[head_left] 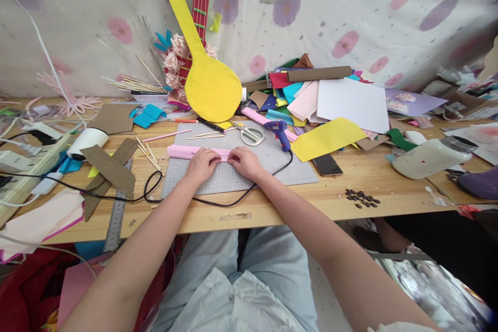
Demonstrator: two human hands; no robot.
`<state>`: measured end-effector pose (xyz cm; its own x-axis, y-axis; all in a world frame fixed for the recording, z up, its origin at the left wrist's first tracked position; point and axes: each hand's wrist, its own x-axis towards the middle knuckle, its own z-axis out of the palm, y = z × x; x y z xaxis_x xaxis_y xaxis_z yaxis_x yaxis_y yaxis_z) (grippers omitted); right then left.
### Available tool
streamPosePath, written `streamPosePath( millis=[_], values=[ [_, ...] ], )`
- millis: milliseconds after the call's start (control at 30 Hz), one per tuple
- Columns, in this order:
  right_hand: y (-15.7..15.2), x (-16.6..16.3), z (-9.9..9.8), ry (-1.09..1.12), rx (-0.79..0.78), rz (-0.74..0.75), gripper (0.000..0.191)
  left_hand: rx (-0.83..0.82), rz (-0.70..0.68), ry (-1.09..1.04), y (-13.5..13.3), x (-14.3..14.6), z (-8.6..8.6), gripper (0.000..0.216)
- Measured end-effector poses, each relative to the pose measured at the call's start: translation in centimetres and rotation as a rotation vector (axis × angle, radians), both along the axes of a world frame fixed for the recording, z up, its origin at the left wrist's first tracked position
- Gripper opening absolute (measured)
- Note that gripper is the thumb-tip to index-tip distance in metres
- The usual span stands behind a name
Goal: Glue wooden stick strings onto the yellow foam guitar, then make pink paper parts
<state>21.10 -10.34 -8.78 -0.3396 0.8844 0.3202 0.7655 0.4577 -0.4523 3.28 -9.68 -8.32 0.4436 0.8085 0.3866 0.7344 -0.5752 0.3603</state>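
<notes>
Both my hands rest on a grey cutting mat (272, 163) at the middle of a wooden table. My left hand (202, 163) and my right hand (245, 162) lie side by side, fingers curled down and pressed onto a pink rolled foam strip (184, 151) that runs leftward across the mat. The strip's right end is hidden under my fingers. A blue glue gun (280, 132) lies on the mat's far right, its black cord looping along the near edge. White-handled scissors (251, 135) lie just beyond my right hand.
A big yellow foam shape (210, 85) leans on the flowered cloth behind. Coloured sheets (342, 101) pile at back right. A phone (327, 165), a white jar (431, 156), dark beads (360, 198), a steel ruler (116, 215), cardboard pieces (111, 168) and a power strip (27, 161) surround the mat.
</notes>
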Motion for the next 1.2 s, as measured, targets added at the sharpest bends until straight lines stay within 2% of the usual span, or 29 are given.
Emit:
streamPosePath(
  millis=[400,767,1033,1200],
  values=[
    [0.2,-0.2,-0.2,0.022,-0.006,-0.075,0.006,-0.045,0.078,-0.029,0.5,0.1,0.0,0.011],
    [-0.6,-0.2,0.2,-0.167,0.207,0.112,0.017,-0.033,0.157,0.017,0.9,0.0,0.2,0.011],
    [-0.1,-0.3,-0.4,-0.188,0.233,0.129,0.024,-0.173,0.154,0.135,1.7,0.1,1.6,0.013],
    [0.0,-0.5,-0.4,-0.214,0.234,0.103,0.022,-0.123,0.12,0.2,1.4,0.0,2.0,0.012]
  ],
)
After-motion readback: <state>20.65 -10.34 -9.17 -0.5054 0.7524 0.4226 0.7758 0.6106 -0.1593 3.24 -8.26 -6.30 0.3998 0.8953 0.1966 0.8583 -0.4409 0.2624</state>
